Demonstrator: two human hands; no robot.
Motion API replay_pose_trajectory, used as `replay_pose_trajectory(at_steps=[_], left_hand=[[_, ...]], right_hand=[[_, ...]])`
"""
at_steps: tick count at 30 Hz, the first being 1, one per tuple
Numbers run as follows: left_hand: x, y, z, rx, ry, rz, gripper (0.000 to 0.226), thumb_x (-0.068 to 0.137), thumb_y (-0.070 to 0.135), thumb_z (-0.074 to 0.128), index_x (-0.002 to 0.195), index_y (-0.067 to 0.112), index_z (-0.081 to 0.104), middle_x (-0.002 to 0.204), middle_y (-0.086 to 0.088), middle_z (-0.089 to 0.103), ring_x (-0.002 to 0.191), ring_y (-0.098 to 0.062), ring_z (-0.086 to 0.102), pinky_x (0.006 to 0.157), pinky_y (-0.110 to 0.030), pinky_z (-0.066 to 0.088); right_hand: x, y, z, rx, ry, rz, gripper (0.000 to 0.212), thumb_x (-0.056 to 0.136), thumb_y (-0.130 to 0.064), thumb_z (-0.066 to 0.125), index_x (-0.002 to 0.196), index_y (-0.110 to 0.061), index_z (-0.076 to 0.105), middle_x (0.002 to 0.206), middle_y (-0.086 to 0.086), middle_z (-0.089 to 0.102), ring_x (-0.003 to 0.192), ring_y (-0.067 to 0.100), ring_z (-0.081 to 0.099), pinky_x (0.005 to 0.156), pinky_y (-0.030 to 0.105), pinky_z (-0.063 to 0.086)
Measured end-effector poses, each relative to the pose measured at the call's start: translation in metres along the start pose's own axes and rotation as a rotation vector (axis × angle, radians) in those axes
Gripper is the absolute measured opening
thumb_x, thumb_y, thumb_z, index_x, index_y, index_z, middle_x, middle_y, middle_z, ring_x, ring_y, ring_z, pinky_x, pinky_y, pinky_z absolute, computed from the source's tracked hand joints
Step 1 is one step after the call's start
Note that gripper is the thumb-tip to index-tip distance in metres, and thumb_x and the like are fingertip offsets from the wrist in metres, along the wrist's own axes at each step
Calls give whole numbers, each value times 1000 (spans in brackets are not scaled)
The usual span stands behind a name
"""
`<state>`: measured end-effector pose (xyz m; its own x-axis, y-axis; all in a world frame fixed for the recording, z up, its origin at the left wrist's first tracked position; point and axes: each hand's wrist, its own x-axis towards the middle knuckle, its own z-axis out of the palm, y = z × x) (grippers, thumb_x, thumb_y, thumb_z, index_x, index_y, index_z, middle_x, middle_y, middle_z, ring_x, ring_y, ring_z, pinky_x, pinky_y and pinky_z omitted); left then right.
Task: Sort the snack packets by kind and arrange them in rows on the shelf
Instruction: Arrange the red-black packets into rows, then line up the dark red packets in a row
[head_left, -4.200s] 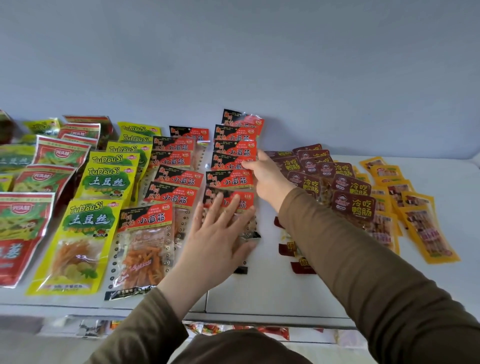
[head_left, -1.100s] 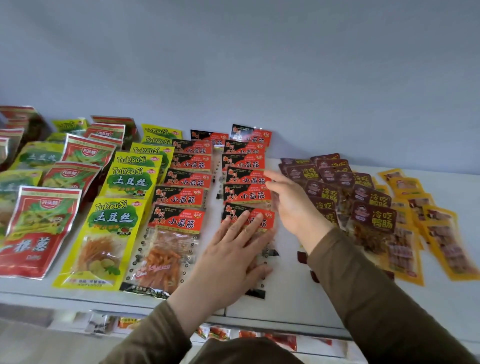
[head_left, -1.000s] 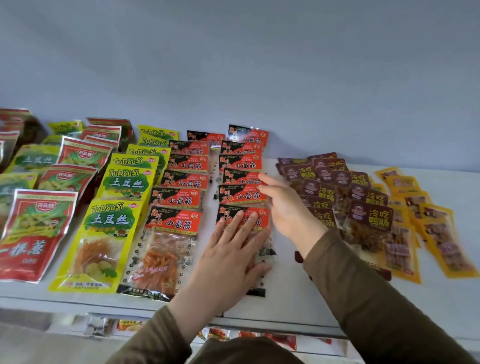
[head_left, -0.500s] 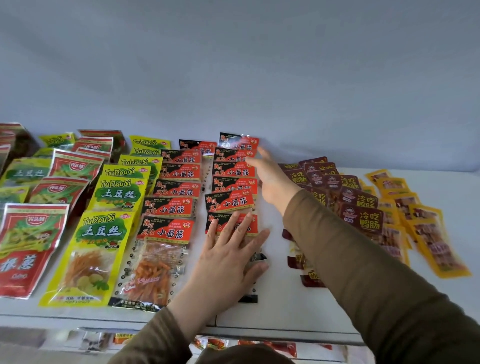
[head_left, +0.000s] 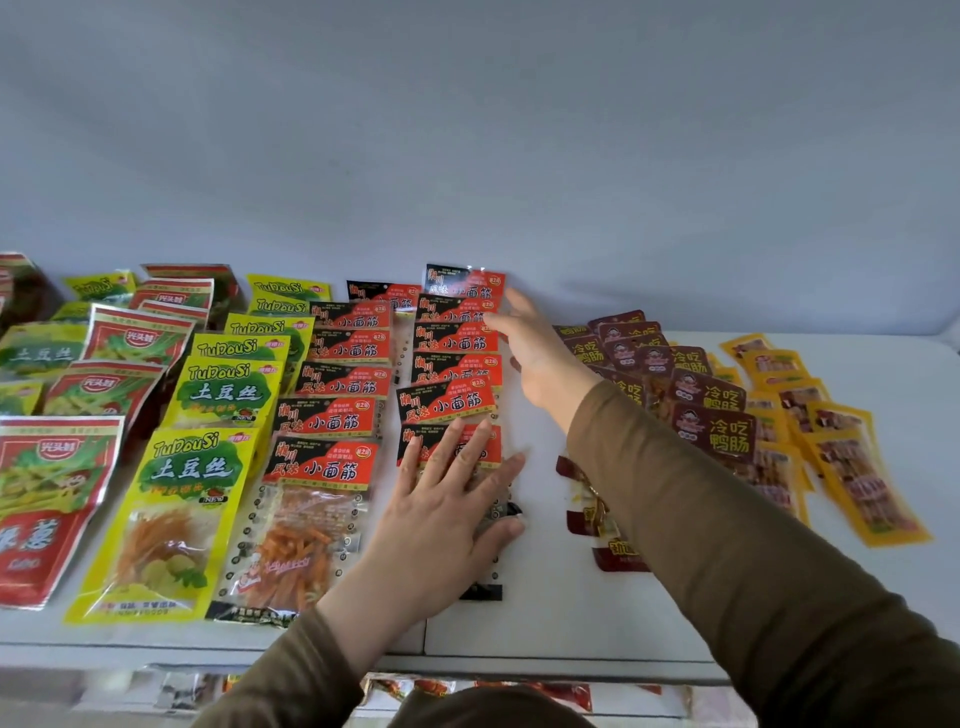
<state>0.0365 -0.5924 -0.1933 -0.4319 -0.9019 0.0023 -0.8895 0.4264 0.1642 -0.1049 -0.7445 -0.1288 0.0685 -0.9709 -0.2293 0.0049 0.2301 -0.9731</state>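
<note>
Left hand (head_left: 447, 512) lying spread flat on the nearest red-black packet (head_left: 451, 447), right hand (head_left: 540, 353) reaching open-fingered alongside that row's far end; most packets already lying in rows by kind, dark-red packets (head_left: 714, 431) right of it still overlapping loosely.

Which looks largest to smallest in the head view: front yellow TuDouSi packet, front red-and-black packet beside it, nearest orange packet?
1. front yellow TuDouSi packet
2. front red-and-black packet
3. nearest orange packet

Camera nearness may exaggerate the gaps.
</note>
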Motion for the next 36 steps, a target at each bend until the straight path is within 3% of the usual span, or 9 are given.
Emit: replay_pose_trajectory(at_steps=[2,5,7,12,19,25,28,32,36], left_hand=[[1,2,-4,16,-6,10,65,97,71,7,159,51,3,169,9,-18,152,-19,-30,125,-54,-11],[4,7,-14,39,6,38,64,98,67,8,159,48,5,170,7,-15,153,-20,-27,125,-52,-11],[7,12,-23,43,-19,58,67,97,67,6,160,44,6,169,6,-13,154,-19,-25,125,-48,-11],[25,35,-44,59,-108,97,68,102,65,13,162,36,-4,168,4,-19,153,-19,-26,125,-39,-14],[80,89,-37,31,-148,117,72,104,62,19,163,28,-4,170,-3,-12,156,-25,-15,128,-43,-4],[132,126,5,45,-66,26,70,105,57,20,164,23,5,171,-9,-3,157,-30,-10,126,-54,-1],[135,119,19,19,-112,-30,70,105,55,19,164,22,0,171,-7,-5,157,-29,-11,126,-54,-1],[128,107,21,3,-90,-26,67,105,55,19,164,25,4,172,-4,-3,157,-26,-11,127,-51,-2],[119,94,17,-15,-120,-40,67,105,58,17,163,29,-1,171,-3,-7,157,-26,-13,127,-51,0]], right_hand=[[-4,1,-7,-44,15,-41,28,105,-18,50,129,-31,43,103,-16,55,82,-5,53,66,16,40],[-8,3,-18,-121,43,-70,54,103,-22,54,153,-20,34,152,0,42,130,13,46,96,24,33],[-13,1,-29,-183,84,-120,55,102,-22,55,154,-20,36,159,2,35,142,16,36,100,27,29],[-31,-7,-88,-295,192,-192,42,104,-18,49,146,-24,49,151,-7,46,136,11,43,100,27,33],[-49,10,-164,-362,362,-196,35,107,-15,42,139,-21,55,139,-6,58,129,11,52,103,27,41],[-52,38,-141,-549,170,-288,42,108,-18,39,150,-19,41,151,-4,47,139,10,44,113,26,33],[-44,57,-138,-736,53,-238,49,109,-26,34,157,-27,27,158,-4,40,148,17,31,122,37,24],[-40,66,-143,-946,52,-249,52,109,-21,31,159,-23,20,156,-3,43,149,15,28,127,39,3],[-38,68,-150,-1040,69,-308,53,108,-17,34,159,-18,21,159,-1,38,149,12,29,126,37,2]])
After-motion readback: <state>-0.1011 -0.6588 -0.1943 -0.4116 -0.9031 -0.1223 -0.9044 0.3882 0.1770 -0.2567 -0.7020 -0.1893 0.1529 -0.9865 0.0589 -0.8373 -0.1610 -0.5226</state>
